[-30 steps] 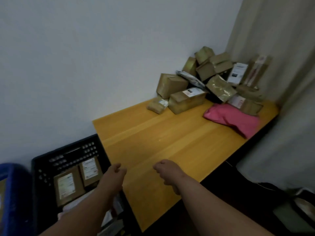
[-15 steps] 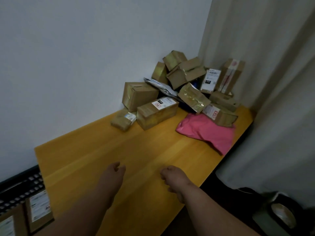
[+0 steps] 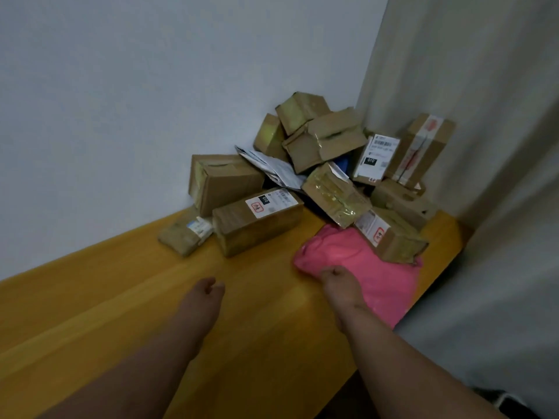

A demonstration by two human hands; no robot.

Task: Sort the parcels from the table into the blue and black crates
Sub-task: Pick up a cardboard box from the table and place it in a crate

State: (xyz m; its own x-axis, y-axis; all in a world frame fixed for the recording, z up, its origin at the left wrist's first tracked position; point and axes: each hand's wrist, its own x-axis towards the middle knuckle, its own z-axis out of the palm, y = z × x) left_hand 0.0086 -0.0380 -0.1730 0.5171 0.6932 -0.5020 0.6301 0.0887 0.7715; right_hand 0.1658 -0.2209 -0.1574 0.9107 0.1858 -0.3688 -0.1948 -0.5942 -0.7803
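A heap of brown cardboard parcels [image 3: 320,164] is piled in the far corner of a yellow wooden table [image 3: 121,303], against a white wall and a curtain. A pink soft parcel [image 3: 372,267] lies in front of the heap. The right hand [image 3: 340,285] rests at the pink parcel's near edge, fingers curled; whether they grip it is unclear. The left hand [image 3: 202,297] hovers over the table, fingers loosely curled, holding nothing.

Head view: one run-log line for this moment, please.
phase: reach | right hand: over pink parcel edge, grip unclear | left hand: empty above table | crates: not visible
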